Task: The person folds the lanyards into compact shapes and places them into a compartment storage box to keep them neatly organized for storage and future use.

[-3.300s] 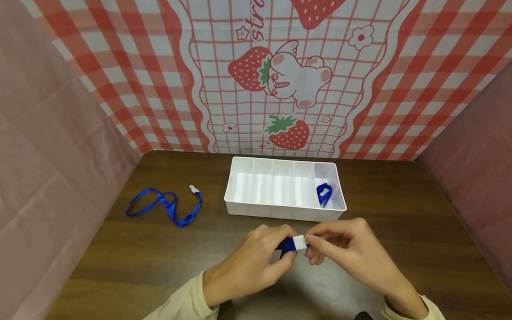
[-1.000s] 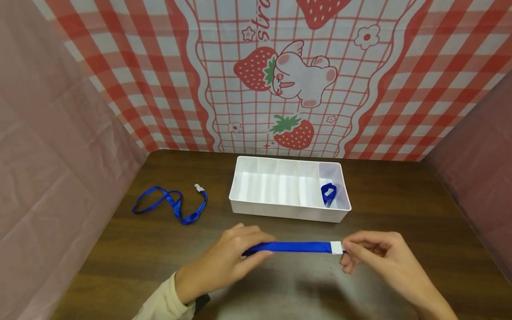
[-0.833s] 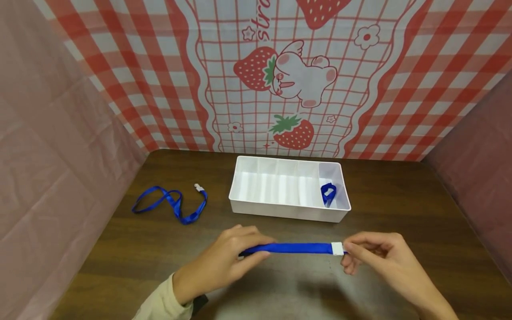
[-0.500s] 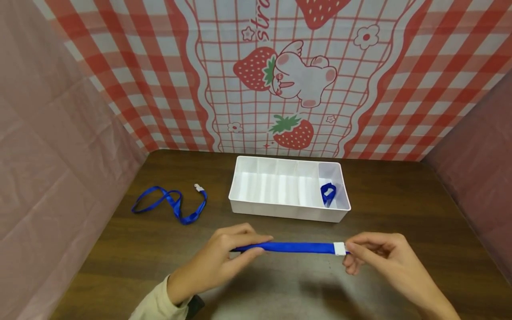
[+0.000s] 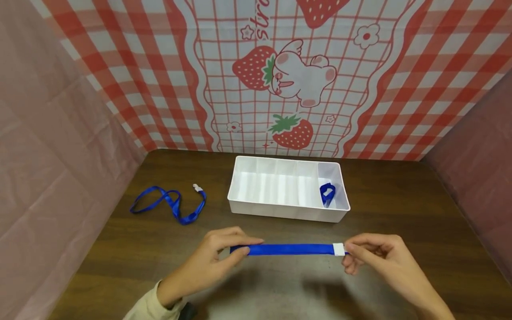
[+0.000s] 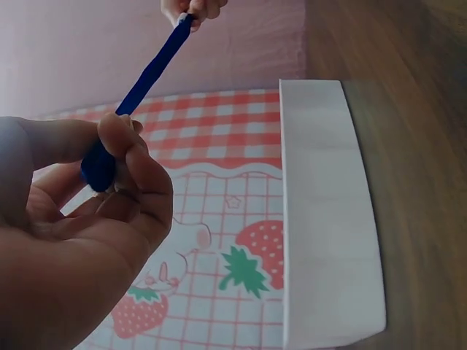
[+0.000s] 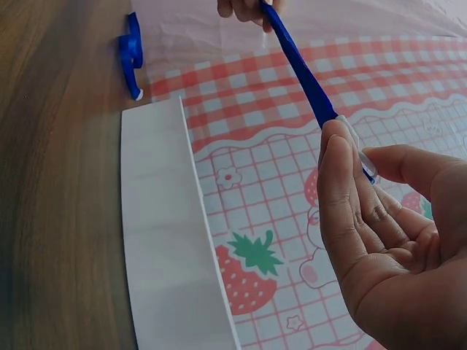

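A blue lanyard (image 5: 290, 249) is stretched level between both hands, in front of the white box, its strap lying flat. My left hand (image 5: 212, 253) pinches its left end between thumb and fingers; in the left wrist view a folded end of the strap (image 6: 98, 168) shows inside the grip. At the other end, my right hand (image 5: 380, 255) pinches the lanyard beside its white plastic buckle (image 5: 338, 249). In the right wrist view the buckle sits between thumb and fingers, partly covered by them.
A white divided box (image 5: 288, 212) stands behind the hands, with a coiled blue lanyard (image 5: 327, 194) in its rightmost compartment. Another blue lanyard (image 5: 176, 205) lies loosely looped on the left of the brown table (image 5: 400, 200). A strawberry-print cloth (image 5: 292, 89) hangs behind.
The hands were close together at the buckle; they have since moved apart, drawing the strap out between them. Lately my left hand slid further left along it, while the right stayed nearly still.
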A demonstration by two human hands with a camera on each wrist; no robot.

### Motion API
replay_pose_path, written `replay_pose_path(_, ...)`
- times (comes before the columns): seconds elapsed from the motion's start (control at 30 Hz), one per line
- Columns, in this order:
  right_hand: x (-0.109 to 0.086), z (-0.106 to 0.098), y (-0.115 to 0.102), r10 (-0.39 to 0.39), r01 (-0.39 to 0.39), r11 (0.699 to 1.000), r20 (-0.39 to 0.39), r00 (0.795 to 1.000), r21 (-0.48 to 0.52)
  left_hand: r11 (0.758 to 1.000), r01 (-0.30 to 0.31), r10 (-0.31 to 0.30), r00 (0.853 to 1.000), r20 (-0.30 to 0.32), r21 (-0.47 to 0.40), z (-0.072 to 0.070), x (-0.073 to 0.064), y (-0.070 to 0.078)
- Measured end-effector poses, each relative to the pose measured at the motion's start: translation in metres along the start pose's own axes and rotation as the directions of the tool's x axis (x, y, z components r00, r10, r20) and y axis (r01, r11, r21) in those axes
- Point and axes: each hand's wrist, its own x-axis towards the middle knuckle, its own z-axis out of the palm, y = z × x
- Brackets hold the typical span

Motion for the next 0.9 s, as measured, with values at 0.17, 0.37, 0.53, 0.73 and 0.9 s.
replay_pose_path(0.17,0.003,0.0,0.007,0.006,-0.006,1.0,-0.025,1.0,-0.007,0.995,0.058,-0.059,0.998,-0.018,-0.082,-0.004,-0.008,-0.005)
replay_pose_path(0.37,0.011,-0.001,0.019,0.003,-0.003,1.0,-0.025,1.0,-0.01,0.99,0.068,-0.075,0.996,-0.056,-0.123,-0.006,-0.014,-0.017)
replay_pose_path(0.53,0.017,0.0,0.029,0.026,-0.027,0.999,-0.011,1.0,-0.018,0.989,0.07,-0.08,0.994,-0.077,-0.129,-0.006,-0.018,-0.031)
replay_pose_path(0.73,0.018,0.0,0.037,0.022,-0.022,1.0,-0.001,1.0,0.01,0.989,0.085,-0.095,0.992,-0.084,-0.123,-0.007,-0.021,-0.042)
replay_pose_path(0.9,0.017,0.001,0.046,-0.028,0.024,0.996,0.039,0.999,0.083,0.988,0.148,-0.15,0.987,-0.061,-0.034,-0.007,-0.022,-0.05)
